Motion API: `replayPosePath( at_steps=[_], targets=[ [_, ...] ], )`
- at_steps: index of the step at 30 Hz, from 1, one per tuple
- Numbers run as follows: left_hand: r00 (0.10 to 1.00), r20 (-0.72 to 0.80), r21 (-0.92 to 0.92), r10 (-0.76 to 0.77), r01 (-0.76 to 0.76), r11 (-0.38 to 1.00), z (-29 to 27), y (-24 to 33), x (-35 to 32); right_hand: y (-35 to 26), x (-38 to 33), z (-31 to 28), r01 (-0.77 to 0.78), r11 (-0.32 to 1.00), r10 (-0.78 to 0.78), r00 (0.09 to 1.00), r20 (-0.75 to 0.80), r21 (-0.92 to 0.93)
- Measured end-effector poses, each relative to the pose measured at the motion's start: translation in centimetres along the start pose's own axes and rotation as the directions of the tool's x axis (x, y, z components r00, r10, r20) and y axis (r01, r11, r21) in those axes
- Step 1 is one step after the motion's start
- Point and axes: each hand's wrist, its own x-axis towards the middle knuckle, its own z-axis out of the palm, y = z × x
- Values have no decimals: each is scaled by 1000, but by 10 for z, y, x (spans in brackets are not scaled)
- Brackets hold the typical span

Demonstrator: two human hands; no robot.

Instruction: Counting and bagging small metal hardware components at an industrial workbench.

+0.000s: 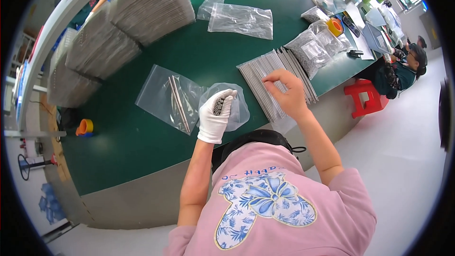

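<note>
My left hand point(215, 116), in a white glove, grips a bundle of thin metal rods point(218, 105) end-on, with a clear plastic bag point(234, 106) around and behind it. My bare right hand point(286, 92) hovers with fingers pinched over a flat row of metal rods point(265, 73) lying on the green table point(142, 137). Whether it pinches a rod I cannot tell. Left of my gloved hand lies another clear bag point(163, 95) with a few rods inside it.
Stacks of grey sheets point(123, 23) stand at the table's far left. Clear bags point(239, 19) lie at the far middle, bags of small metal parts point(315, 45) and an orange tape roll point(335, 26) at the right. Another orange roll point(85, 126) sits left. A seated person point(407, 66) and red stool point(364, 96) are at right.
</note>
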Motion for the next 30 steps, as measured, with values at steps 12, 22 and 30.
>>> replayPosePath(
  at_steps=[12,22,30],
  targets=[
    [982,4,290,189,-182,940,1,0,-4,-20,20,42,208,977,-194,960,200,-51],
    [973,67,338,219,-229,913,2,-1,-3,-32,26,42,471,846,-404,872,276,-249],
    [976,-15,218,215,-207,954,1,-2,-1,-16,18,44,449,855,-414,892,179,-259]
  ],
)
